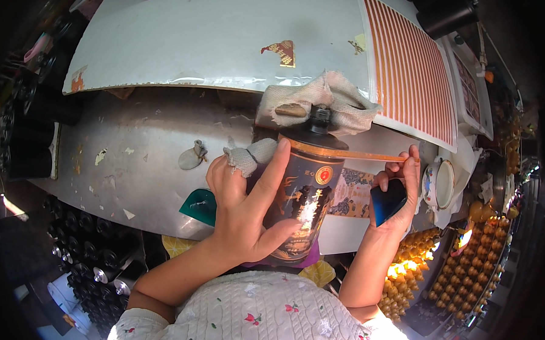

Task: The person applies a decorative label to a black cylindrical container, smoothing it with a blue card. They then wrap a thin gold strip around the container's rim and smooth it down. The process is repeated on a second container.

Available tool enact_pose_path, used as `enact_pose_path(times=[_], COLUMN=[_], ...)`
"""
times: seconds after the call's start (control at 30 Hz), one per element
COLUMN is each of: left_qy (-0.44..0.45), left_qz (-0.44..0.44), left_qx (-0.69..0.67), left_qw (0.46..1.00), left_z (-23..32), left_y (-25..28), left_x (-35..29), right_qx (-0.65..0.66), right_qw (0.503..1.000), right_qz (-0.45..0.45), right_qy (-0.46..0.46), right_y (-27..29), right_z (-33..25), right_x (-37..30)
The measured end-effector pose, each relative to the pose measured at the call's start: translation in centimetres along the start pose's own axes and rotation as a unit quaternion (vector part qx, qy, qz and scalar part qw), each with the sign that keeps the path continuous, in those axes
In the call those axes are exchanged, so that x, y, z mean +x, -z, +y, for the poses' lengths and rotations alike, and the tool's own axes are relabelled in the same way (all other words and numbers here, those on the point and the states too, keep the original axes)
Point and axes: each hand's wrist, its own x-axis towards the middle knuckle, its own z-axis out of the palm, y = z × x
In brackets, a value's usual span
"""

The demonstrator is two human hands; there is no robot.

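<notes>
A black bottle [298, 199] with gold and red decoration leans across my lap, its narrow neck pointing away. My left hand [241, 217] grips its left side, thumb on the body and index finger at the shoulder against one end of a thin orange-gold decal strip [363, 156]. Grey cloth [256, 155] wraps one left finger. The strip lies along the bottle's shoulder, then runs free and taut to the right. There my right hand [401, 195] pinches its other end between the fingertips, while a flat dark-blue scraper [388, 202] sits in the palm.
Behind the bottle lies a crumpled white rag [336, 97]. A sheet of orange strips [408, 67] rests at the far right, with an enamel cup [438, 184] nearer. A teal flat piece [200, 206] and a small cloth finger cover [193, 155] lie left. Black bottles [87, 239] crowd the lower left.
</notes>
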Motion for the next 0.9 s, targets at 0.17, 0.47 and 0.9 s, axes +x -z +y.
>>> enact_pose_path(times=[0.17, 0.47, 0.9], left_qy=[0.038, 0.044, 0.072], left_qz=[-0.013, -0.004, -0.019], left_qx=[-0.022, -0.054, -0.068], left_qw=[0.999, 0.998, 0.995], left_z=[-0.2, -1.1, -0.9], left_y=[-0.1, -0.5, -0.1], left_x=[-0.3, -0.9, -0.7], right_qx=[0.005, 0.016, 0.018], right_qw=[1.0, 1.0, 1.0], right_qz=[-0.003, -0.012, -0.011], right_qy=[-0.007, -0.011, -0.017], right_y=[0.1, 0.4, 0.2], right_z=[0.1, 0.4, 0.5], right_x=[0.0, 0.4, 0.3])
